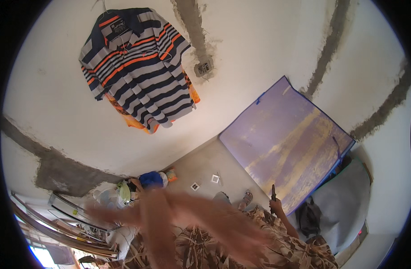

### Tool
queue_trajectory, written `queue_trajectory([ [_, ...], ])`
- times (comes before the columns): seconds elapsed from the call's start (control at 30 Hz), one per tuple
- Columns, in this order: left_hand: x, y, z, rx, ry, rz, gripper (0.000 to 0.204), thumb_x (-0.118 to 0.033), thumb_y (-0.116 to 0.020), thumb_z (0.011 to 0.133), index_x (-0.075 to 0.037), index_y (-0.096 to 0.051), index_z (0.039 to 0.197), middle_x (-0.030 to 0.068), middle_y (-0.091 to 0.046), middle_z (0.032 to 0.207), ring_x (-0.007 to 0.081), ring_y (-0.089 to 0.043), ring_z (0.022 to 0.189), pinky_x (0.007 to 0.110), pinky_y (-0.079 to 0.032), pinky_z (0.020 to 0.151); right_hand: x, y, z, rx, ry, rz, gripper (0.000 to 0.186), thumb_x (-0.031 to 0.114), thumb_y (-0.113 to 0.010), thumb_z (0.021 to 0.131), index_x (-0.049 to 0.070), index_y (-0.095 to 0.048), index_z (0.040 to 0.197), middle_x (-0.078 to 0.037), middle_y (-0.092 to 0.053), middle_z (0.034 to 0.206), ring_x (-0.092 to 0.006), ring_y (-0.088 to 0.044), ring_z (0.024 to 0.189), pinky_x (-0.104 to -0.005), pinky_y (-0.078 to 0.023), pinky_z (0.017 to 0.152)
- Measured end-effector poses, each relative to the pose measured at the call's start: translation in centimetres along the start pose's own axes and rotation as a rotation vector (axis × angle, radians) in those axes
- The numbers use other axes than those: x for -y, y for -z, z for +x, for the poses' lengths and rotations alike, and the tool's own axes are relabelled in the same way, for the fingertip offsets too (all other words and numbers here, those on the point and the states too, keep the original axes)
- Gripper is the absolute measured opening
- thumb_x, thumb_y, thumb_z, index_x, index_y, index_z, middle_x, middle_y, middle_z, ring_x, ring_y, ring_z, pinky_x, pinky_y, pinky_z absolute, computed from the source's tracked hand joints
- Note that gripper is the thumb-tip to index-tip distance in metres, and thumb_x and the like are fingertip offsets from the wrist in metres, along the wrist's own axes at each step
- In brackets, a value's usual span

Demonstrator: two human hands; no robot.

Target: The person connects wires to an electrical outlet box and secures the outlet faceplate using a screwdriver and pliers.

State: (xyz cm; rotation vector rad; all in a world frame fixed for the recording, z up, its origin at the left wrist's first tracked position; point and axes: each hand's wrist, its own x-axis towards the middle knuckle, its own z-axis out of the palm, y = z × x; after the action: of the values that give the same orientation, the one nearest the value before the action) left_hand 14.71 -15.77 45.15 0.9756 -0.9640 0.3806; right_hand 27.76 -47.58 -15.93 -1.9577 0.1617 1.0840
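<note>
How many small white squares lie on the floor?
2: one white square nearer the purple panel, the other white square nearer the blue bundle. More may be hidden behind the foreground blur.

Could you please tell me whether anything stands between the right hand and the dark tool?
Nothing visible does: the right hand is closed around the tool, whose upper end sticks out. The blurred hand shows left of them, not between.

Open for passing over the floor (pixel 194 170) — with two small white squares (pixel 215 178) lying low. Limited on the right, beside the right hand (pixel 275 207) and its dark tool (pixel 273 193), by the large purple panel (pixel 284 139); on the left, by heaped bundles (pixel 150 180). Partly hidden — by the blurred left hand (pixel 167 208).
</note>
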Motion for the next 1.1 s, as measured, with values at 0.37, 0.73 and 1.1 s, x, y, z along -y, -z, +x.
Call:
queue_trajectory([
  [0.37, 2.0, 24.3, -13.6, -1.463, 0.353, 0.572, 0.031, -0.032, -0.052, 0.101, -0.005, -0.058, 0.088, 0.0055, -0.062, 0.085, 0.014, -0.058, 0.077, 0.028, -0.046, 0.069, 11.9, 0.6, 1.7, 0.247, -0.123, 0.188, 0.028, 0.017, -0.061, 0.087, -0.002, -0.06, 0.108, -0.01, -0.065, 0.083, -0.02, -0.066, 0.072, -0.034, -0.052, 0.062],
  [0.73, 7.3, 47.5, -17.1, -1.247, 0.594, 1.04, 0.026, -0.025, -0.058, 0.099, 0.001, -0.062, 0.099, 0.0054, -0.067, 0.088, 0.011, -0.062, 0.076, 0.025, -0.049, 0.066, 51.1, -4.6, 4.2, 0.552, 0.254, -0.051, 0.051, 0.033, -0.064, 0.094, -0.005, -0.051, 0.126, -0.018, -0.066, 0.11, -0.0275, -0.067, 0.101, -0.0396, -0.058, 0.078],
  [1.1, 9.4, 56.5, -17.0, -0.954, 0.621, 1.355, 0.011, -0.01, -0.062, 0.093, 0.001, -0.065, 0.096, 0.011, -0.068, 0.083, 0.0145, -0.063, 0.066, 0.027, -0.049, 0.058, 74.6, -8.6, 8.7, 0.935, 0.218, 0.04, 0.032, 0.025, -0.057, 0.098, -0.003, -0.055, 0.114, -0.027, -0.06, 0.121, -0.0377, -0.063, 0.111, -0.0519, -0.055, 0.09],
])
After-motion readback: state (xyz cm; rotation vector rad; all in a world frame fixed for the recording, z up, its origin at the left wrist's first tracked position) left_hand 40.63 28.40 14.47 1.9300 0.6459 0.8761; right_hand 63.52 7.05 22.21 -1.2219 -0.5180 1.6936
